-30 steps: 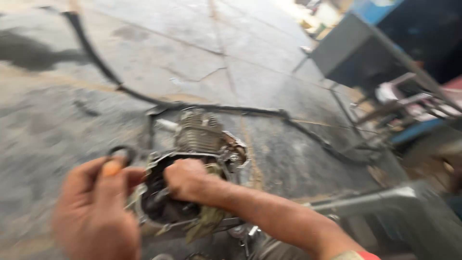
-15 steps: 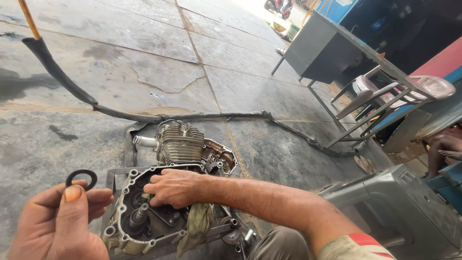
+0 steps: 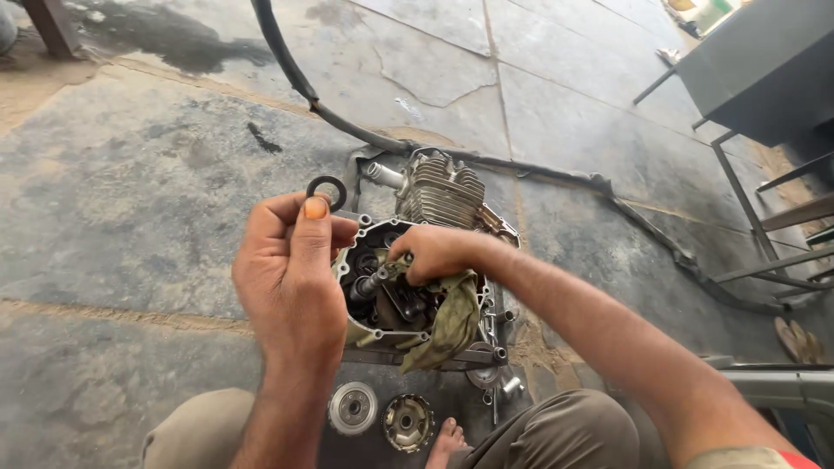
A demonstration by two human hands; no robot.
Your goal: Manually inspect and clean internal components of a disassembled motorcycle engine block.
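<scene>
At centre frame the left hand (image 3: pixel 291 260) pinches a black rubber ring seal (image 3: pixel 327 190) up clear for inspection. The right hand (image 3: pixel 434 252) grips a greasy rag (image 3: pixel 447 317) inside the open engine crankcase (image 3: pixel 382 295) on the concrete floor (image 3: pixel 130 200), apparently wiping it.

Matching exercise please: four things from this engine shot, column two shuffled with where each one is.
1. black rubber ring
2. olive rag
3. black hose
4. two round clutch parts

A. lying across the concrete floor behind the engine
B. pinched in the left hand's fingers
C. draped over the open engine case
D. on the ground in front of the engine, by the foot

Pairs: 1-B, 2-C, 3-A, 4-D
</scene>
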